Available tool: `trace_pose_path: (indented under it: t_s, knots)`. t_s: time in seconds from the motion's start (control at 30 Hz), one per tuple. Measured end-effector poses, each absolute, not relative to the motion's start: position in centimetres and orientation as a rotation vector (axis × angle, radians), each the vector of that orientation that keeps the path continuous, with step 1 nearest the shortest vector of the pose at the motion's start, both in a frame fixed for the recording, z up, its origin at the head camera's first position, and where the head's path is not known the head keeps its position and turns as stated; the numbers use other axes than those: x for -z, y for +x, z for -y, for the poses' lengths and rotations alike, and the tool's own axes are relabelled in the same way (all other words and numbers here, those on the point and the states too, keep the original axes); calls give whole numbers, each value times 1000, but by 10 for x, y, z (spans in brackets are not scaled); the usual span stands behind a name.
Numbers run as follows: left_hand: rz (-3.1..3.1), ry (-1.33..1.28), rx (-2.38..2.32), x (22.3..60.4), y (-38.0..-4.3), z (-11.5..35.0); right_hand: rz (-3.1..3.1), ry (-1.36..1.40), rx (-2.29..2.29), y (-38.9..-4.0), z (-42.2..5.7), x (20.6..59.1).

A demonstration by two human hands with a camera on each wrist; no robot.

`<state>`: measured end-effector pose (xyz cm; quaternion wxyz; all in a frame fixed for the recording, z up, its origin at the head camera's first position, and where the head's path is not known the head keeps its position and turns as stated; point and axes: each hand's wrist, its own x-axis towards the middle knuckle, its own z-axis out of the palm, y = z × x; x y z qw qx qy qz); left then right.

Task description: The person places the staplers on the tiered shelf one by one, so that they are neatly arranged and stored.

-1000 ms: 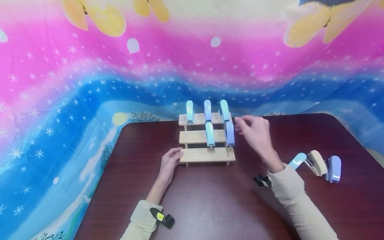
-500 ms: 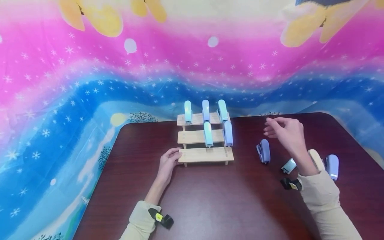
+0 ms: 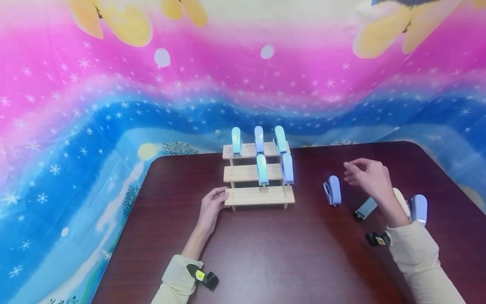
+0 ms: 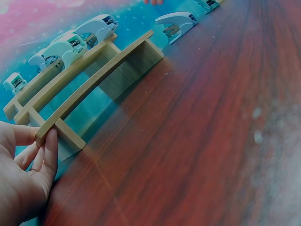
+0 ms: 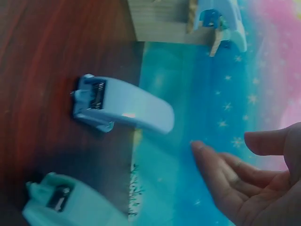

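My left hand (image 3: 211,210) pinches the left end of the lowest step of a three-step wooden stand (image 3: 262,195), thumb above and fingers beneath in the left wrist view. On the top step stand a mint stapler (image 3: 236,141), a lavender stapler (image 3: 259,139) and another mint stapler (image 3: 280,139). The middle step bears a mint stapler (image 3: 262,169) and a lavender stapler (image 3: 287,168). My right hand (image 3: 371,179) hovers with nothing in it, its fingers loosely bent. Nearest to it on the table is a lavender stapler (image 5: 136,104), with a mint stapler (image 5: 70,202) beside that.
A cream stapler (image 3: 401,198), partly behind the right forearm, and another lavender stapler (image 3: 419,207) are on the right of the dark wood table (image 3: 265,253). A patterned cloth (image 3: 212,84) hangs behind the table's far edge.
My right hand has moved from beside the stand to the right, then slightly down, uncovering the nearest lavender stapler. The left hand stays on the stand.
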<state>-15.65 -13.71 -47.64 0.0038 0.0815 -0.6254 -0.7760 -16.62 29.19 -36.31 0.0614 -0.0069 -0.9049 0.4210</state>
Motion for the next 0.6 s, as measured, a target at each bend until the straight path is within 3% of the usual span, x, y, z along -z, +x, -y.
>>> trace_pose_path:
  t_s: [0.6]
  knots:
    - [1957,262,2437,474,-156,137,3005,19,-1511,-177,-297,399]
